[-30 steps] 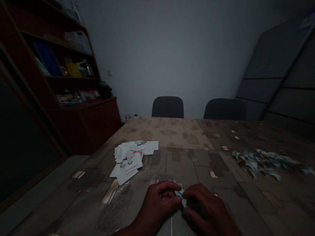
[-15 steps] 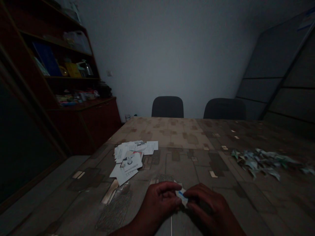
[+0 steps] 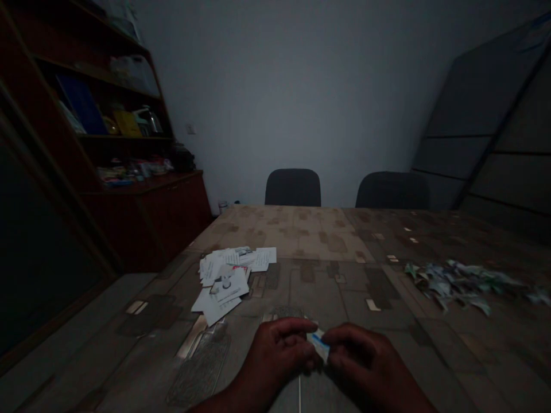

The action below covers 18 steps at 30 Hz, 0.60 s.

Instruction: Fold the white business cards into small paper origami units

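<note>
Close to the table's near edge, my left hand (image 3: 282,347) pinches the left side of a small folded paper (image 3: 319,344), whitish with a blue stripe. My right hand (image 3: 365,355) grips the paper's right side, its thumb and fingers curled closed. Part of the paper is hidden by the fingertips. Left of my hands and farther off lies a loose, overlapping heap of white printed cards (image 3: 230,287). Over to the right is a spread of crumpled or folded paper pieces (image 3: 456,281), whitish with green tints.
A patterned cloth covers the table (image 3: 297,229). Beyond its far edge stand two dark chairs (image 3: 293,186) (image 3: 394,189) against a pale wall. A red-brown cabinet (image 3: 172,212) with filled shelves is at the left. The room is dim.
Both hands stay in nearly the same spot. My right fingers have shifted slightly on the folded paper, and more of its blue stripe shows. The two heaps have not moved.
</note>
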{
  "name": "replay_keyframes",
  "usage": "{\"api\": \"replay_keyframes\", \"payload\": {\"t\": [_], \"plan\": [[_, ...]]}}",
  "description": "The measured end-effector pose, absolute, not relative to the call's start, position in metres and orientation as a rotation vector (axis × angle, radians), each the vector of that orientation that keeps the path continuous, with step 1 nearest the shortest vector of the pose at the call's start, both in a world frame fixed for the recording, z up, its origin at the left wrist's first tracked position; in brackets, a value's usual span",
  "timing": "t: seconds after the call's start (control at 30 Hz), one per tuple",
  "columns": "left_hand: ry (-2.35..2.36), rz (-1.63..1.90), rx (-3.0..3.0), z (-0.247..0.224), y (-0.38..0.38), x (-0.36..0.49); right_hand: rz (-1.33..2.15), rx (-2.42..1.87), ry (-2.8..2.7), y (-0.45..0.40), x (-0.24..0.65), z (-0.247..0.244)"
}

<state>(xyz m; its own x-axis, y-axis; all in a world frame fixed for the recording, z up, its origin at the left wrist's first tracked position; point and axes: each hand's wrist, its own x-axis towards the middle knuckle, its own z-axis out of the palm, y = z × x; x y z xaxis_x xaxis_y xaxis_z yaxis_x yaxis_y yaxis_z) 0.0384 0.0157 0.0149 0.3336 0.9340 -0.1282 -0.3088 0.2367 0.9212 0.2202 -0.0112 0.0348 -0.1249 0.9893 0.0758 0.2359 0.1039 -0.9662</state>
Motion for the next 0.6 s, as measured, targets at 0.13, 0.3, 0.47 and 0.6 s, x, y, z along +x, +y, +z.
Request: {"api": "replay_keyframes", "payload": {"t": [0.13, 0.3, 0.47, 0.6], "plan": [[0.753, 0.991, 0.941, 0.0168, 0.0165, 0.0367, 0.995, -1.283, -1.607, -0.0114, 0.2220, 0.0358], [0.753, 0.970, 0.945, 0.0181, 0.0162, 0.0348, 0.935, -1.293, -1.696, -0.0118, 0.2231, 0.0404], [0.738, 0.968, 0.936, 0.0208, 0.0162, 0.0353, 0.933, -1.308, -1.711, -0.0117, 0.2241, 0.0413], [0.721, 0.961, 0.938, 0.0203, 0.0157, 0.0360, 0.883, -1.273, -1.744, -0.0115, 0.2252, 0.0401]]}}
